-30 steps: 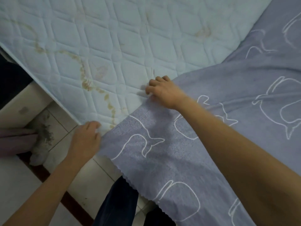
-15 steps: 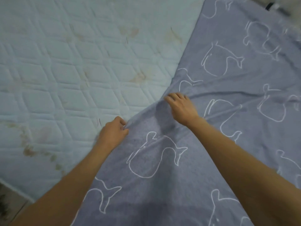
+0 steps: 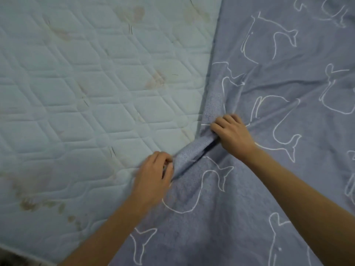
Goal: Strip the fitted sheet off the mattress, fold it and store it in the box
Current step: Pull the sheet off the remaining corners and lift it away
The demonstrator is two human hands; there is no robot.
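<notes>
Fitted sheet (image 3: 255, 198), fuzzy blue, has its rolled edge clenched by left hand (image 3: 153, 179) and right hand (image 3: 233, 135).

Blue whale-print sheet (image 3: 269, 189) covers the right of the quilted mattress (image 3: 86, 104).

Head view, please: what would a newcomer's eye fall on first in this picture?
At centre, the left hand and the right hand both grip a bunched fold along the edge of the blue-grey fitted sheet, printed with white whale outlines, on the right. To the left the quilted pale mattress lies bare, with brownish stains scattered over it.
</notes>
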